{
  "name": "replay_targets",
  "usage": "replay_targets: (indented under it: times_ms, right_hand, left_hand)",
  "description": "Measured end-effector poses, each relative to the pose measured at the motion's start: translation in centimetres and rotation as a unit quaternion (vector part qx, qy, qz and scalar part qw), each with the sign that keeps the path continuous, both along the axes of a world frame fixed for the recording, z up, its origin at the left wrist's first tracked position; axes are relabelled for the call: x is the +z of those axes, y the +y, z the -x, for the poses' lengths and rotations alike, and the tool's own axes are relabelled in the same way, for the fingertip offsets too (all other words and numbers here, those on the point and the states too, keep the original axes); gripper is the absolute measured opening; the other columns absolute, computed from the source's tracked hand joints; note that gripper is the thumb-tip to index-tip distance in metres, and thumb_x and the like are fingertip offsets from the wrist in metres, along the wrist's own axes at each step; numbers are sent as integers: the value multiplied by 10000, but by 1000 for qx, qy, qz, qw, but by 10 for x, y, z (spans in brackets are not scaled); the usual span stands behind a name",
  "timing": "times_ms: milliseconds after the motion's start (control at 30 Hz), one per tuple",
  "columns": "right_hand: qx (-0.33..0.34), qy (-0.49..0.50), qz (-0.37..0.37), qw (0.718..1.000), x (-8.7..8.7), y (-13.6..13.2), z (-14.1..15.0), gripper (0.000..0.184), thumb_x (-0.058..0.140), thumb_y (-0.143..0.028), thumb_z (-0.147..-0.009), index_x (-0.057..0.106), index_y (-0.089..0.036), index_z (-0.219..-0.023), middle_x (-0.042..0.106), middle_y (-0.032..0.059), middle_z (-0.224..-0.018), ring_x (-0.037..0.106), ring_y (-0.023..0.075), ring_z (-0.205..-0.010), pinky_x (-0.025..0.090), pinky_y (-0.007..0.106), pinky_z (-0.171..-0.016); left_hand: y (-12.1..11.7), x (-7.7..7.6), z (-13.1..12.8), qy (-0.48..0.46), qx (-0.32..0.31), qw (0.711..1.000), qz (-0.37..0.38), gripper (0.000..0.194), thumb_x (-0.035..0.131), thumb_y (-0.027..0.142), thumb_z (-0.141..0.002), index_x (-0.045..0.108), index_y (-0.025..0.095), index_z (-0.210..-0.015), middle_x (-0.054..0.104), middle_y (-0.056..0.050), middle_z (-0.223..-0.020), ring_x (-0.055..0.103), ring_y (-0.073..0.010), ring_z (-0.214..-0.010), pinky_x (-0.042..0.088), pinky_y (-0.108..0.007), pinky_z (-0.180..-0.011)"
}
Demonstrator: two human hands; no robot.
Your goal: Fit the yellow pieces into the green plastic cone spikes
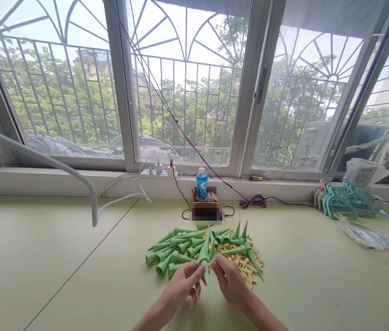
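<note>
My left hand [189, 278] is closed around a green plastic spike [207, 276], whose narrow tip points down toward me. Close beside its collar, my right hand [228, 276] pinches what looks like a small yellow peg, mostly hidden by the fingers. Just beyond both hands lies a pile of green spikes [164, 256], hollow cones with ribbed collars, some standing with their tips up. Many small yellow pegs [245, 266] are heaped at the right of the pile, partly under the spikes.
Behind the pile, a blue bottle [201, 185] stands in a small cardboard box [211, 204]. Coiled wires [254, 201] lie to its right. Teal hangers [342, 200] and a clear plastic bag [373, 236] occupy the right side. A white bent tube [91, 188] reaches in from the left.
</note>
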State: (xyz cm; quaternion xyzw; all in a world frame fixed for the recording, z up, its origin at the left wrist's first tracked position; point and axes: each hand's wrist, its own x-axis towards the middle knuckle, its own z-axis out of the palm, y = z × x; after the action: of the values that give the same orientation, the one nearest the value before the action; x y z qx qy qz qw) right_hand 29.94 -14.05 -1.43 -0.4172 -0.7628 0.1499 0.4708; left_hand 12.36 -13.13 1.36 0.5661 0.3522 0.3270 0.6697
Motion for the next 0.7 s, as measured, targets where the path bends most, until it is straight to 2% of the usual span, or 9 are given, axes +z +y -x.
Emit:
replay_targets:
  times_ms: [100, 233, 367, 700]
  right_hand:
    - [-1, -2, 0, 1000, -4, 1, 0, 363, 303, -348, -1032, 416, -210, -715, 456, -31, -606, 402, 118, -521, 291, 234, -529]
    - [2, -5, 2, 1000, -7, 0, 0, 374, 281, -357, -1033, 376, -215, -700, 422, -43, -579, 377, 114, -501, 277, 235, -511]
    - [-10, -10, 6, 1000, -8, -1, 1, 384, 266, -366, -1033, 357, -216, -691, 432, -37, -581, 382, 114, -504, 286, 236, -508]
    - [-9, -15, 30, 999, -9, -1, 2, 389, 242, -392, -1031, 337, -221, -695, 418, -35, -586, 370, 117, -502, 280, 244, -505]
  left_hand:
    - [1, -3, 1, 9, 0, 1000, -26, 462, 703, 594, -742, 538, 164, -714, 442, 75, -465, 419, -63, -346, 357, -160, -340]
    - [3, -7, 2, 6, -8, 998, -68, 412, 709, 541, -764, 571, 152, -769, 487, 62, -544, 445, -56, -358, 337, -154, -333]
    - [2, -7, 2, 5, -11, 994, -105, 394, 693, 526, -785, 594, 146, -810, 463, 63, -566, 421, -48, -364, 336, -156, -337]
    - [-7, -2, 2, 79, 35, 983, -160, 309, 633, 475, -841, 600, 171, -886, 416, 62, -584, 433, -82, -467, 361, -158, -373]
